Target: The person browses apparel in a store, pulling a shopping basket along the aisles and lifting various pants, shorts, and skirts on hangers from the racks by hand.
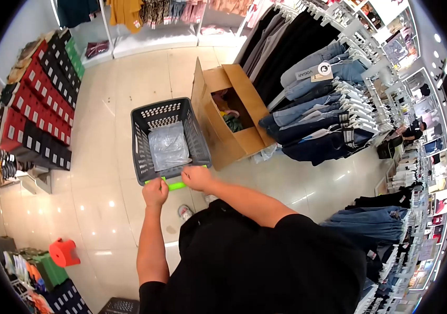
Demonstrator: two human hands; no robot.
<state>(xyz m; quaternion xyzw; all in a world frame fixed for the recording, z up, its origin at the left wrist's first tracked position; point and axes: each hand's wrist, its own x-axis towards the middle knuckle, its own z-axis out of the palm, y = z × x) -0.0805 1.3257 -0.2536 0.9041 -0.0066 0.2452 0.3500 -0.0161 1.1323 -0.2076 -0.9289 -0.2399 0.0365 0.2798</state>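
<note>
A dark grey shopping basket (pixel 137 152) stands in front of me on the tiled floor. Its bright green handle (pixel 177 186) is on the side nearest me. My left hand (pixel 155 192) is closed around the handle's left end, and my right hand (pixel 197 178) grips it farther right. Inside the basket lies a flat package in shiny, see-through plastic (pixel 169 145); its contents cannot be made out. Just right of the basket is an open cardboard box (pixel 216 141) with its flaps up, holding colourful items that are partly in shadow.
Hanging jeans (pixel 312 112) crowd the right, close to the box. Stacked shoe boxes (pixel 40 104) line the left. A red stool (pixel 64 252) is at lower left, near another dark basket (pixel 120 305). A person (pixel 413 131) is far off at right.
</note>
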